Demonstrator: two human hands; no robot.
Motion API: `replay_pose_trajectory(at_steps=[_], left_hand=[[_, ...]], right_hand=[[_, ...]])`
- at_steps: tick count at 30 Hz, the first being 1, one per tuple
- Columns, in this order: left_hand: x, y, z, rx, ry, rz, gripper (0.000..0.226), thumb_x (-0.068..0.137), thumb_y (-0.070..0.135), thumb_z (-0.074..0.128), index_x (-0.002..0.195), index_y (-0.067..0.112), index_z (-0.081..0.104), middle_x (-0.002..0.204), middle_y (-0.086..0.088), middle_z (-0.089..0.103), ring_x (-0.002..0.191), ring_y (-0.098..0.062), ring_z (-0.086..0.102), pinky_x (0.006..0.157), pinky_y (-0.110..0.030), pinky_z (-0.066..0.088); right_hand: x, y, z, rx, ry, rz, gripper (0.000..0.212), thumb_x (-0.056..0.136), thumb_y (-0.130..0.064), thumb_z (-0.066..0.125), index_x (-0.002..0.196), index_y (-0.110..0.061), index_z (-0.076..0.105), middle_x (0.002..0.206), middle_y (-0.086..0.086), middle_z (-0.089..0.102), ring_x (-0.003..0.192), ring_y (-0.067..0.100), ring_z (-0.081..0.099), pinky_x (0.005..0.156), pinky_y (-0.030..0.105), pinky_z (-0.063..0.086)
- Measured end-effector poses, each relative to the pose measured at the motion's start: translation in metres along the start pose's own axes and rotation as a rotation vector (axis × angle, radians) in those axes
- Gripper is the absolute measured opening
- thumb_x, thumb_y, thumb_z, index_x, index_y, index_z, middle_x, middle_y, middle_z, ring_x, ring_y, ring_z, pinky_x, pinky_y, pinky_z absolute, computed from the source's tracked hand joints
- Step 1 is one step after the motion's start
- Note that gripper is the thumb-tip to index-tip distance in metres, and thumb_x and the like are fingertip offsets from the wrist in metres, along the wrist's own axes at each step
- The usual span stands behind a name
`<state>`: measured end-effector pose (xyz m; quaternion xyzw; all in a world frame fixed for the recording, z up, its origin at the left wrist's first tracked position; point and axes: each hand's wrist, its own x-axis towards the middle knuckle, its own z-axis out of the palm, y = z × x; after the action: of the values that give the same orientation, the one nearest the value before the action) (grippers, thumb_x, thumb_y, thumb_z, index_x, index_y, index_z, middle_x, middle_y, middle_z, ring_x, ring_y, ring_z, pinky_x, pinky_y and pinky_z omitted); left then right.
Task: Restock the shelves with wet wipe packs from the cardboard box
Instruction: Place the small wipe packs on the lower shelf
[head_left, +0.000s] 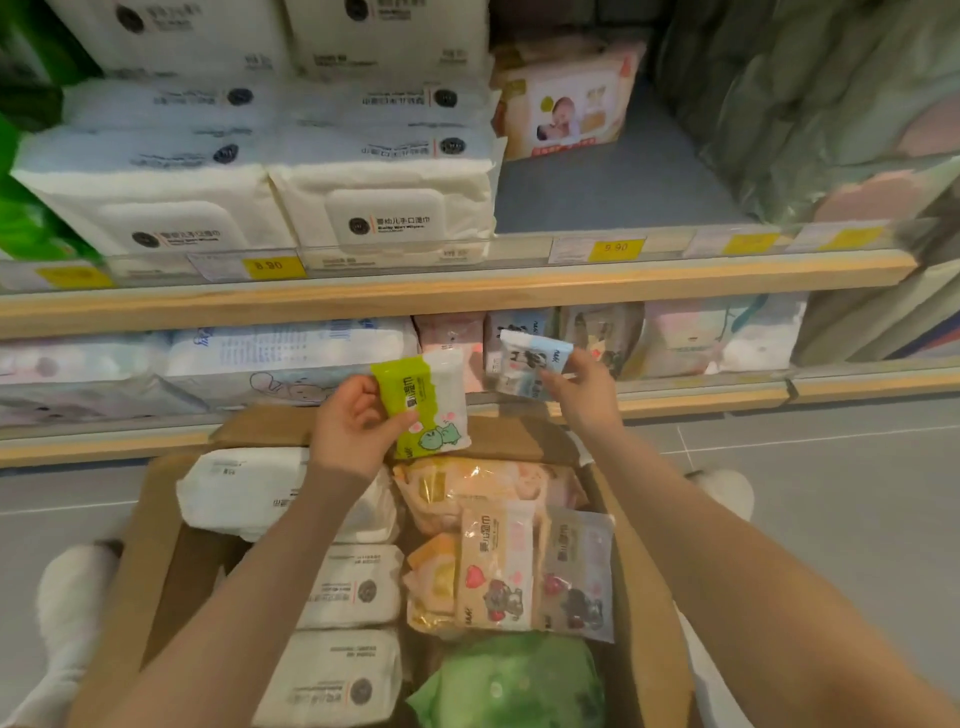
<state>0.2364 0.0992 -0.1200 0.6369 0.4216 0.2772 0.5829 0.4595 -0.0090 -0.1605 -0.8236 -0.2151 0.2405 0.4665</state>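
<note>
Above the open cardboard box (130, 545) of wipe packs, the left hand (353, 426) has its grip around a green pack (426, 405), while the right hand (582, 389) pinches a blue pack (530, 358) at the lower shelf (701, 395).

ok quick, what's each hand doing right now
Left hand: grips the green and white wipe pack above the cardboard box.
Right hand: pinches the blue and white wipe pack at the lower shelf.
</note>
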Motion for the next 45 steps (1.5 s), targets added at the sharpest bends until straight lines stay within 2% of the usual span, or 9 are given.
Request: replay_pose_trajectory(at_steps=[6, 13, 19, 26, 28, 33, 38, 42, 45], left_hand=[[0.013, -0.020, 0.003, -0.029, -0.027, -0.034, 0.028, 0.073, -0.007, 0.070, 0.087, 0.013, 0.057, 0.087, 0.000, 0.069, 0.073, -0.003, 0.067, 0.062, -0.015, 0.053], [0.015, -0.022, 0.010, -0.006, -0.020, -0.056, 0.028, 0.072, -0.004, 0.073, 0.085, 0.016, 0.058, 0.084, 0.004, 0.070, 0.075, -0.004, 0.068, 0.061, -0.016, 0.053], [0.013, -0.010, 0.046, 0.023, -0.124, -0.021, 0.027, 0.074, 0.000, 0.072, 0.086, 0.020, 0.058, 0.085, 0.005, 0.070, 0.079, -0.003, 0.067, 0.069, -0.019, 0.054], [0.031, 0.007, 0.130, 0.122, -0.223, 0.070, 0.023, 0.078, 0.003, 0.071, 0.081, 0.020, 0.056, 0.084, 0.002, 0.066, 0.074, -0.006, 0.061, 0.063, -0.016, 0.051], [0.040, 0.007, 0.155, 0.170, -0.243, 0.090, 0.021, 0.080, 0.005, 0.070, 0.084, 0.020, 0.056, 0.085, 0.003, 0.064, 0.077, -0.008, 0.060, 0.063, -0.017, 0.051], [0.074, -0.003, 0.205, 0.312, -0.126, 0.139, 0.021, 0.081, 0.019, 0.070, 0.095, 0.010, 0.056, 0.082, 0.003, 0.058, 0.076, -0.012, 0.054, 0.064, -0.020, 0.042], [0.097, -0.019, 0.241, 0.365, -0.056, 0.033, 0.022, 0.082, 0.023, 0.070, 0.082, 0.008, 0.055, 0.077, -0.004, 0.057, 0.071, -0.019, 0.053, 0.050, -0.022, 0.035], [0.101, -0.039, 0.255, 0.397, -0.033, 0.053, 0.023, 0.078, 0.022, 0.074, 0.080, 0.010, 0.055, 0.079, -0.010, 0.062, 0.077, -0.027, 0.059, 0.069, -0.037, 0.051], [0.103, -0.041, 0.255, 0.393, -0.028, 0.026, 0.023, 0.078, 0.020, 0.074, 0.080, 0.011, 0.053, 0.081, -0.010, 0.062, 0.075, -0.023, 0.058, 0.071, -0.035, 0.051]], right_hand=[[0.052, 0.001, 0.033, -0.130, 0.068, 0.028, 0.022, 0.092, -0.027, 0.059, 0.097, -0.005, 0.059, 0.089, 0.008, 0.063, 0.082, 0.023, 0.061, 0.067, 0.031, 0.047], [0.057, 0.010, 0.041, -0.166, 0.005, 0.076, 0.031, 0.091, -0.024, 0.061, 0.115, -0.007, 0.057, 0.107, 0.007, 0.063, 0.095, 0.020, 0.060, 0.074, 0.027, 0.046], [0.033, 0.012, -0.013, -0.134, 0.043, -0.036, 0.043, 0.087, -0.020, 0.066, 0.126, -0.010, 0.052, 0.108, -0.001, 0.055, 0.094, 0.012, 0.054, 0.080, 0.023, 0.043], [0.028, 0.033, -0.117, -0.374, 0.161, -0.219, 0.040, 0.086, -0.015, 0.064, 0.125, -0.012, 0.052, 0.126, 0.006, 0.049, 0.113, 0.020, 0.052, 0.097, 0.040, 0.047], [0.033, 0.037, -0.136, -0.389, 0.171, -0.242, 0.042, 0.086, -0.012, 0.063, 0.126, -0.010, 0.051, 0.129, 0.007, 0.046, 0.115, 0.021, 0.050, 0.100, 0.036, 0.044], [0.048, 0.051, -0.143, -0.400, 0.173, -0.309, 0.044, 0.087, -0.013, 0.062, 0.129, -0.011, 0.050, 0.133, 0.006, 0.044, 0.120, 0.019, 0.046, 0.100, 0.021, 0.033], [0.053, 0.064, -0.140, -0.375, 0.212, -0.381, 0.039, 0.086, -0.012, 0.062, 0.124, -0.010, 0.054, 0.129, 0.006, 0.045, 0.120, 0.019, 0.046, 0.101, 0.030, 0.042], [0.054, 0.070, -0.140, -0.367, 0.227, -0.382, 0.037, 0.084, -0.011, 0.063, 0.120, -0.009, 0.055, 0.129, 0.007, 0.046, 0.118, 0.016, 0.046, 0.099, 0.019, 0.034], [0.053, 0.069, -0.138, -0.359, 0.226, -0.375, 0.036, 0.084, -0.012, 0.063, 0.119, -0.009, 0.056, 0.129, 0.007, 0.045, 0.117, 0.016, 0.046, 0.098, 0.019, 0.035]])
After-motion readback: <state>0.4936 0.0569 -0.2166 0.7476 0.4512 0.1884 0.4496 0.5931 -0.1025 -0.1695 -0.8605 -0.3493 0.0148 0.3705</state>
